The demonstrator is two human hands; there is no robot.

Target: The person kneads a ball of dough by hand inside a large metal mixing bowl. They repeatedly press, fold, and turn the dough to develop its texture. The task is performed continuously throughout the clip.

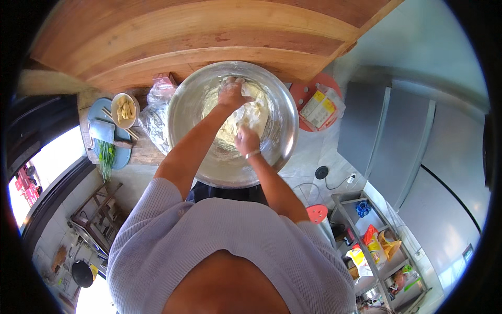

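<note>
A large steel basin holds pale, floury dough. Deep in the basin, my left hand rests at the dough's far left side, its fingers spread and dusted with flour. Nearer to me, my right hand is closed against the dough's near edge, with a band around its wrist. The right fingers are slightly blurred and partly hidden, and they seem to grip a bit of the dough. Loose flour and smears coat the basin's inner wall.
Left of the basin lie clear plastic bags, a bowl of yellowish food, and a blue board with a cleaver and green stalks. A red stool carries a package. A metal shelf stands right.
</note>
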